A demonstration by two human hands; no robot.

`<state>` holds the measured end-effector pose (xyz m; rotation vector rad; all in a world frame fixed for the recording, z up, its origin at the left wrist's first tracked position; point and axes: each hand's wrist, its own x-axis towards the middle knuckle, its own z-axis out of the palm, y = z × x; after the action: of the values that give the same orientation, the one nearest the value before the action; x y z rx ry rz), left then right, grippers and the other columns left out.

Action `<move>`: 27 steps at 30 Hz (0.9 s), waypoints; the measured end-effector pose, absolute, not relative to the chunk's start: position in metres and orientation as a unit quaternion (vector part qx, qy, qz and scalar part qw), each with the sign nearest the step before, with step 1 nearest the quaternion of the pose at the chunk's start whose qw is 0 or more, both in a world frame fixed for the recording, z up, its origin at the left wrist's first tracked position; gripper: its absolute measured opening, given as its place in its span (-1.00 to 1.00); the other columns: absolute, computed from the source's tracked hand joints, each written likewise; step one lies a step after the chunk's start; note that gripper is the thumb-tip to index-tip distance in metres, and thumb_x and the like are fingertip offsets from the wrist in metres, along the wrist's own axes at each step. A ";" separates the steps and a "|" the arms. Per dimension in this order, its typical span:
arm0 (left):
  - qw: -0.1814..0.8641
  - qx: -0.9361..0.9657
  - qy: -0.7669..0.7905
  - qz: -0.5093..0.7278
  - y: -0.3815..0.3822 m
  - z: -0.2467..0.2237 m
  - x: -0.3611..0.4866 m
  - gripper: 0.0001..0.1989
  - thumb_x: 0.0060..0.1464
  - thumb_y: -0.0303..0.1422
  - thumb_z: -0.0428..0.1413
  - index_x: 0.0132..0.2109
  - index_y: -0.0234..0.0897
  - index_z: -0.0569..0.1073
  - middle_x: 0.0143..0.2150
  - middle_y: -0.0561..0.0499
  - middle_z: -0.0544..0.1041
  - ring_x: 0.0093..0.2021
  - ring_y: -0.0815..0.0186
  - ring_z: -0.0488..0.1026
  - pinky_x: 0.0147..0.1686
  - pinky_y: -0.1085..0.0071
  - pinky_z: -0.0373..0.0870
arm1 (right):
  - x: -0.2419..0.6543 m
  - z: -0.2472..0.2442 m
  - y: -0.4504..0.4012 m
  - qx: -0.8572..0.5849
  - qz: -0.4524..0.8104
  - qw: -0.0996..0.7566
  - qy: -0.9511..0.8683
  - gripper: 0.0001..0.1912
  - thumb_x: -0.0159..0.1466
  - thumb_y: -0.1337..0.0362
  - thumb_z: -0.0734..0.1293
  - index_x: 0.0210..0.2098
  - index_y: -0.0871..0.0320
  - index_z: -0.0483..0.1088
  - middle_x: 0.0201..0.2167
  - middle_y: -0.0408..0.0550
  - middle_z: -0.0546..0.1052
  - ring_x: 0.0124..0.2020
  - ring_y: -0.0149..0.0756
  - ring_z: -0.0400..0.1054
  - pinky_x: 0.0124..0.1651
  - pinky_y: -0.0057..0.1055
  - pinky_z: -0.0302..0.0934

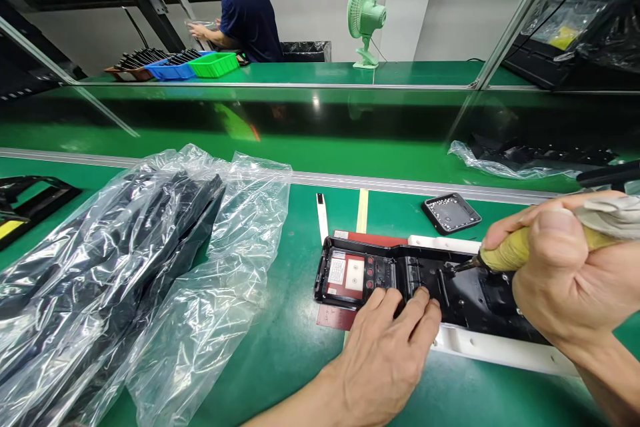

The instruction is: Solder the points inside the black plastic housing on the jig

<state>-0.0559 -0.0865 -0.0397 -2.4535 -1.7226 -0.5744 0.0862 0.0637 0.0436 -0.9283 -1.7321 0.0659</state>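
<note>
A long black plastic housing lies open side up in a white and dark red fixture. My left hand rests over its near edge, fingers spread and pressing on the inside near the middle. In my right hand is a yellow-wrapped electric screwdriver, gripped tightly and held almost level. The screwdriver's bit reaches down into the housing, right of my left fingertips; the exact point it touches is too small to make out. Behind the housing sits a small black tray of tiny screws.
Clear plastic bags with black parts cover the left of the green table. A black frame lies far left. Across a partition are a green fan, coloured bins and a person in dark blue.
</note>
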 end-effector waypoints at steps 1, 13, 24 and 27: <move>0.044 -0.803 -0.564 -0.188 -0.087 -0.040 -0.056 -0.51 0.28 -0.54 -0.04 0.33 -0.38 0.33 0.33 -0.09 0.36 -0.11 0.16 0.31 -0.02 0.17 0.36 | 0.086 0.044 0.064 -0.390 0.027 0.557 -0.732 -0.54 0.37 0.19 0.27 -0.66 0.06 0.39 -0.73 -0.18 0.42 -0.60 -0.30 0.39 -0.44 -0.26 0.24; 0.055 -0.801 -0.564 -0.191 -0.085 -0.038 -0.056 -0.54 0.29 -0.55 -0.04 0.30 -0.37 0.37 0.33 -0.09 0.37 -0.12 0.17 0.31 -0.05 0.19 0.35 | 0.086 0.041 0.062 -0.375 0.024 0.567 -0.733 -0.57 0.35 0.25 0.30 -0.66 0.08 0.32 -0.72 -0.27 0.41 -0.63 -0.40 0.38 -0.52 -0.35 0.20; 0.057 -0.798 -0.568 -0.193 -0.085 -0.038 -0.056 -0.53 0.28 -0.55 -0.03 0.30 -0.37 0.37 0.33 -0.08 0.38 -0.10 0.17 0.32 -0.04 0.18 0.36 | 0.086 0.039 0.063 -0.380 0.031 0.572 -0.727 -0.56 0.32 0.27 0.32 -0.68 0.07 0.21 -0.73 -0.26 0.42 -0.63 -0.34 0.39 -0.50 -0.31 0.20; 0.057 -0.799 -0.566 -0.197 -0.085 -0.039 -0.056 -0.54 0.28 -0.55 -0.03 0.29 -0.38 0.37 0.32 -0.09 0.38 -0.13 0.18 0.32 -0.06 0.18 0.37 | 0.085 0.039 0.063 -0.367 0.021 0.584 -0.723 -0.52 0.34 0.24 0.31 -0.71 0.08 0.23 -0.73 -0.23 0.41 -0.63 -0.37 0.37 -0.48 -0.32 0.20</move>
<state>-0.0557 -0.0846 -0.0389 -2.4220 -1.7146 -0.5962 0.0855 0.0633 0.0385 -0.8566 -1.6879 0.0494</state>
